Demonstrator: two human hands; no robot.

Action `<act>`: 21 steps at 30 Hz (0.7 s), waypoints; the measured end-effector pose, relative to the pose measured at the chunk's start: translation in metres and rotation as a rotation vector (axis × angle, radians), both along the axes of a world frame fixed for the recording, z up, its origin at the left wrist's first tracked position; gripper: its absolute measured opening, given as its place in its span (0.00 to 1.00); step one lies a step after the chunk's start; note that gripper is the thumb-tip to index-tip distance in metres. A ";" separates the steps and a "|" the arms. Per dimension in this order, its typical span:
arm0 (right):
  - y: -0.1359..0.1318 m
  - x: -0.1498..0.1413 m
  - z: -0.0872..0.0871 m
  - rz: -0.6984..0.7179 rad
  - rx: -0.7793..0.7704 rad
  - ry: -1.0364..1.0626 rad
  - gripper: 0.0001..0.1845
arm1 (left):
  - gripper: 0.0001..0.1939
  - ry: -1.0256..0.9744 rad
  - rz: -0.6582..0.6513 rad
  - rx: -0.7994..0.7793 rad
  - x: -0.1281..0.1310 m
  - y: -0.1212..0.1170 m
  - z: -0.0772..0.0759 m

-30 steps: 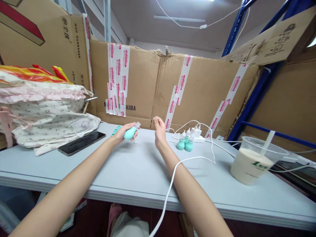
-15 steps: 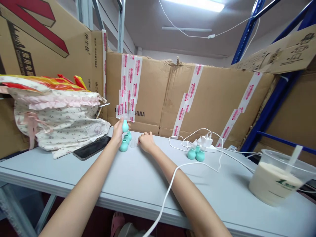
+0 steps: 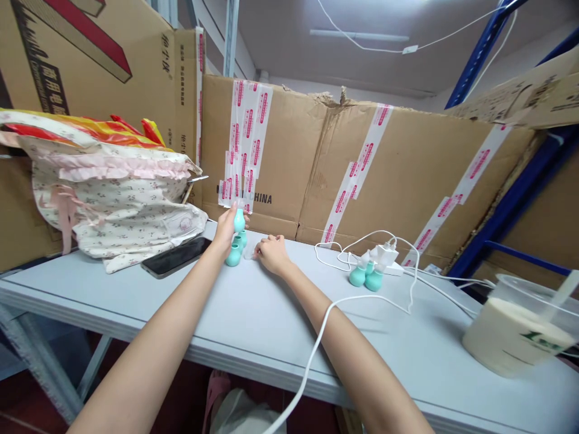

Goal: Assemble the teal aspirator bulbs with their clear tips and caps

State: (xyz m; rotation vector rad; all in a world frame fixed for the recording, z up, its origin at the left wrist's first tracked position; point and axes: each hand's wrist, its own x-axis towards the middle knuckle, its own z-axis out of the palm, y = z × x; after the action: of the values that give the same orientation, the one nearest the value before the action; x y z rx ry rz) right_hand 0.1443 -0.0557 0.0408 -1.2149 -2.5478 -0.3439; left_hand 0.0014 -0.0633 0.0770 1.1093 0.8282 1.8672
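Note:
My left hand (image 3: 227, 230) is closed around a teal squeeze bulb (image 3: 239, 222) with a clear tip on top, held upright above the table. Just below it stand several open-necked teal bulbs, the nearest bulb (image 3: 233, 256) close to my left wrist. My right hand (image 3: 272, 253) rests on the table to their right, fingers curled and pinched at a small clear plastic tip (image 3: 248, 254). Its fingertips are partly hidden by the hand. Further right sits a cluster of teal bulbs (image 3: 373, 280), some with clear tips fitted.
A white cable (image 3: 312, 349) crosses over my right forearm to a charger and power strip (image 3: 389, 265). A plastic cup of milky drink (image 3: 511, 337) stands at the right. On the left lie a phone (image 3: 174, 258) and a floral cloth bag (image 3: 122, 205). Cardboard (image 3: 289, 163) walls the back.
The view has shifted slightly, so things appear further right and higher. My left hand still holds the bulb. My right fingers have come closer to the clear tip.

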 end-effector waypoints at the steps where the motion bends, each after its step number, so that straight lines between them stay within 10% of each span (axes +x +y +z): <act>1: -0.001 -0.001 0.000 0.002 0.008 -0.005 0.11 | 0.29 0.005 -0.004 -0.004 0.000 0.000 0.000; 12: -0.006 0.005 0.011 -0.049 -0.001 0.104 0.08 | 0.27 0.123 -0.018 0.047 0.004 -0.001 -0.002; 16: -0.007 0.009 0.026 -0.064 -0.019 0.580 0.14 | 0.23 0.343 0.075 0.128 0.006 -0.001 -0.002; 21: -0.006 0.016 0.049 0.292 -0.321 1.097 0.18 | 0.14 0.672 0.211 0.169 0.010 -0.002 -0.004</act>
State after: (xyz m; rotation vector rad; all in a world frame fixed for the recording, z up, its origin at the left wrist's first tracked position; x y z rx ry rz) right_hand 0.1598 -0.0616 0.0895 -0.7471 -1.7532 0.6521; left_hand 0.0115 -0.0655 0.0726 1.8684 1.2073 1.7609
